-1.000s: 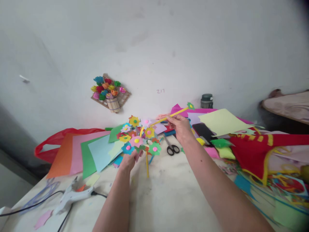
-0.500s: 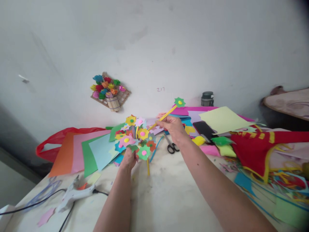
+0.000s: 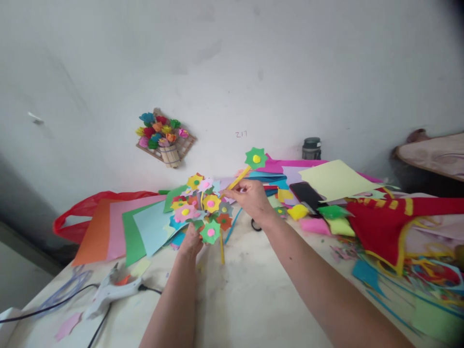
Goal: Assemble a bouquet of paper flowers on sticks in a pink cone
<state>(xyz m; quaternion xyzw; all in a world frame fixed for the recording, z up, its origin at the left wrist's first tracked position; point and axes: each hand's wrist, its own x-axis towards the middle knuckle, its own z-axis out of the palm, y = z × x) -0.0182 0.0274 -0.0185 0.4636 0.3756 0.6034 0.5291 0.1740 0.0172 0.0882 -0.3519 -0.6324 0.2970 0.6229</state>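
Note:
My left hand (image 3: 191,244) is closed round the stems of a bunch of paper flowers (image 3: 203,207) in pink, yellow, green and orange, held upright above the table. My right hand (image 3: 250,198) pinches the yellow stick of a single green paper flower with a yellow centre (image 3: 256,158), just right of the bunch. The stick slants down to the left, and its lower end reaches in among the other flowers. One yellow stem (image 3: 221,249) hangs below the bunch.
A white glue gun (image 3: 108,291) with a black cord lies at the front left. Coloured paper sheets (image 3: 141,227) fan out behind it. Scissors (image 3: 255,225), a black phone (image 3: 307,193), a dark jar (image 3: 311,148) and red fabric (image 3: 391,222) lie to the right. A flower plaque (image 3: 165,136) leans against the wall.
My right hand has carried the green flower on its stick leftward, to the bunch. The flower head has risen and turned to face me. My left hand has stayed in place.

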